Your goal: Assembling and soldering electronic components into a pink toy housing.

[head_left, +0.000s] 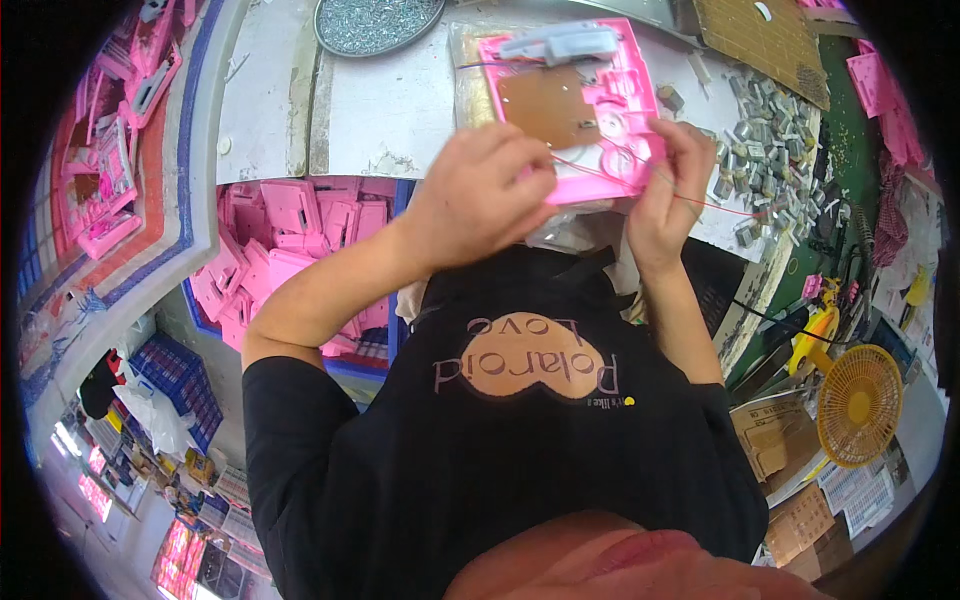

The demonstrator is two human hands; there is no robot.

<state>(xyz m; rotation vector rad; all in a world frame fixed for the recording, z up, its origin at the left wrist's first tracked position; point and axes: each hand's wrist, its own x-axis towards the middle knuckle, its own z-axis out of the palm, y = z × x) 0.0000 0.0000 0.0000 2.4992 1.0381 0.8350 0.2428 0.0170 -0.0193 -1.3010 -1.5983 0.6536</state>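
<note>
One pink plastic housing point(612, 98) — red wire point(715, 205) apparently being routed.
Left hand point(488, 195): can't tell grip; right hand point(665, 203): spread — next seemingly needs steady wire-guiding.

Right hand point(666, 205) at pink casing point(638, 105)

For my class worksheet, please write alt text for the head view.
A person's left hand and right hand work at a pink plastic housing with a brown board and red wire. A tray of small silvery pieces sits to the left, grey blocks to the right.
</note>
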